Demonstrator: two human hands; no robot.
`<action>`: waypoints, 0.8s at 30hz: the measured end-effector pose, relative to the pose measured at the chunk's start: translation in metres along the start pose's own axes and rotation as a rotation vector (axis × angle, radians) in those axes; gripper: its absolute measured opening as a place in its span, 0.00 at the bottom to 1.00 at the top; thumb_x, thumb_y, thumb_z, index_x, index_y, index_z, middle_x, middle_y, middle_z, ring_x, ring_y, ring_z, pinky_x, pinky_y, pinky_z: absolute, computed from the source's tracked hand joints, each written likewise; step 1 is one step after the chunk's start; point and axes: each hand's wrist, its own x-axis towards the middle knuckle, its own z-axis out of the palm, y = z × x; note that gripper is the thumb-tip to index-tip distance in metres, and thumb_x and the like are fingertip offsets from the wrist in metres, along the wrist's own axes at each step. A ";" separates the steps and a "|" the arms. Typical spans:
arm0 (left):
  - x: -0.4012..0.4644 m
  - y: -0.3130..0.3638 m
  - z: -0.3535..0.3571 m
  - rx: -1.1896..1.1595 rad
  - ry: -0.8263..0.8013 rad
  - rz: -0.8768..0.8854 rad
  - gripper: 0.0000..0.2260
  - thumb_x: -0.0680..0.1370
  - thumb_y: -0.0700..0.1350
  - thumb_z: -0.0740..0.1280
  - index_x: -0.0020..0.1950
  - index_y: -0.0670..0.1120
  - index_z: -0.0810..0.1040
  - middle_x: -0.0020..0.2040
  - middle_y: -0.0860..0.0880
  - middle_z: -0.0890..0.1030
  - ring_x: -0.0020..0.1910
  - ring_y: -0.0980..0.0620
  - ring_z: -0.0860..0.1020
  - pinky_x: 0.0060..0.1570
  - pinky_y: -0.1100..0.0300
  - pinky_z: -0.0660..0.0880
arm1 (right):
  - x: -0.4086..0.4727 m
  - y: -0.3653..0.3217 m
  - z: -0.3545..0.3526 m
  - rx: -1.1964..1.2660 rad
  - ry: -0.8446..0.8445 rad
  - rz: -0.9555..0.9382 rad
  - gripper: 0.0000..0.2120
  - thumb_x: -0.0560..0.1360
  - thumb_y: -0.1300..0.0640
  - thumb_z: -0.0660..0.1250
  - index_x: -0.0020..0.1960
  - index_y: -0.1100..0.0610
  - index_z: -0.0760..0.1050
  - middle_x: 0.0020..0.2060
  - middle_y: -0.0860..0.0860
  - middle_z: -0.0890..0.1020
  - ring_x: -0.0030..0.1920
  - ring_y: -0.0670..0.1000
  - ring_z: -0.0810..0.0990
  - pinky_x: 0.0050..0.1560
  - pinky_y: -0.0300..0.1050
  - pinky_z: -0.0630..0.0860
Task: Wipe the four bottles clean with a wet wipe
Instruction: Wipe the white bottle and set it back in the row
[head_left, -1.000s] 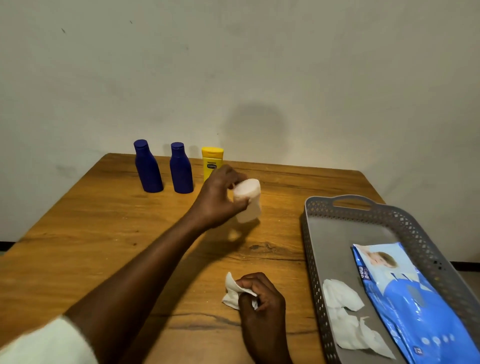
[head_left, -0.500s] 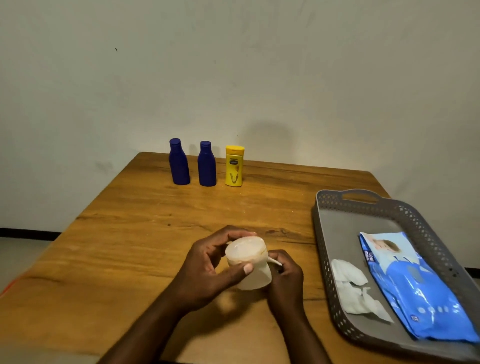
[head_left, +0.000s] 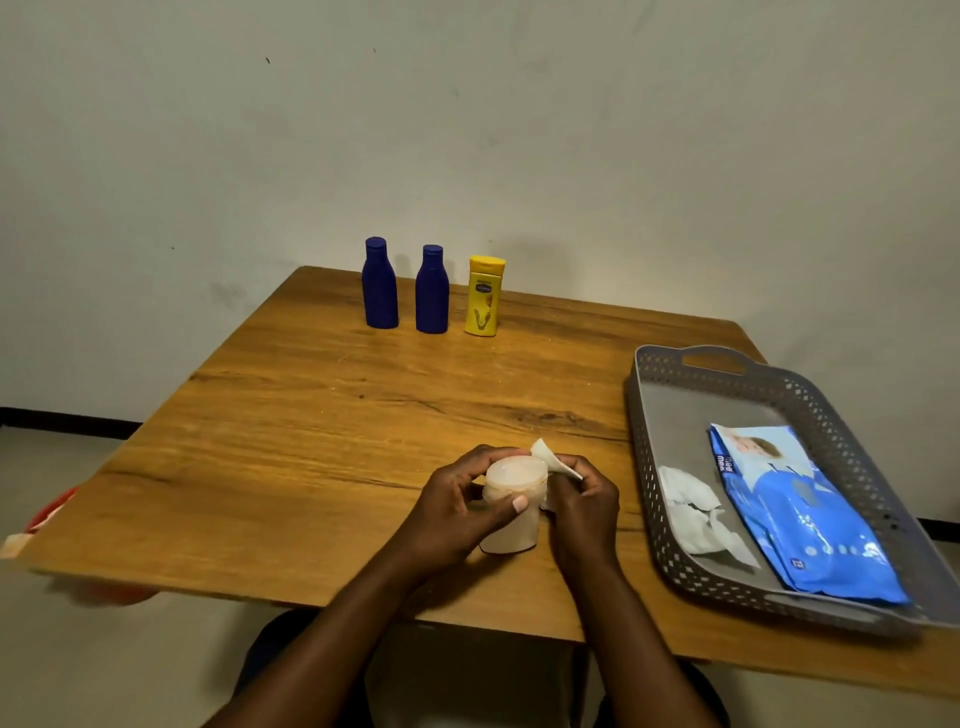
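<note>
Low in the centre of the frame, our left hand (head_left: 457, 512) grips the pale bottle (head_left: 511, 512) to steady it on the table (head_left: 311, 441), while our right hand (head_left: 582, 501) pinches the wet wipe (head_left: 551, 462) against its cap, apparently to wipe it.

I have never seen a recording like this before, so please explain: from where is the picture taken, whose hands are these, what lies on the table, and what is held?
There is no machine here. A person wears a camera on the head, so this single view looks forward and down at their own two hands.

The left hand grips a pale, translucent plastic bottle. The right hand pinches a white wet wipe against its side.

At the far edge of the wooden table stand two dark blue plastic bottles and one yellow plastic bottle, all upright in a row.

On the right sits a grey perforated plastic tray. It holds a blue pack of wet wipes and crumpled white wipes.
</note>
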 end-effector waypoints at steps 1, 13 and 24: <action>0.002 -0.001 0.000 -0.006 -0.001 -0.011 0.19 0.73 0.50 0.70 0.64 0.53 0.76 0.59 0.55 0.78 0.60 0.55 0.76 0.57 0.58 0.76 | -0.001 -0.001 0.000 -0.002 0.002 0.000 0.13 0.74 0.67 0.62 0.50 0.55 0.81 0.43 0.52 0.84 0.46 0.55 0.82 0.45 0.53 0.81; 0.025 -0.019 0.015 -0.520 0.340 -0.334 0.11 0.79 0.49 0.63 0.58 0.45 0.76 0.50 0.40 0.83 0.46 0.44 0.83 0.44 0.50 0.79 | 0.000 -0.014 -0.003 0.250 0.093 0.148 0.13 0.74 0.71 0.62 0.47 0.56 0.80 0.42 0.55 0.84 0.43 0.54 0.82 0.42 0.44 0.78; 0.029 -0.035 -0.011 -1.111 0.209 -0.544 0.24 0.81 0.54 0.55 0.68 0.39 0.69 0.50 0.36 0.80 0.48 0.42 0.79 0.61 0.44 0.70 | -0.001 -0.030 0.009 0.253 0.099 0.147 0.12 0.75 0.66 0.65 0.50 0.50 0.79 0.50 0.56 0.82 0.49 0.55 0.82 0.48 0.54 0.81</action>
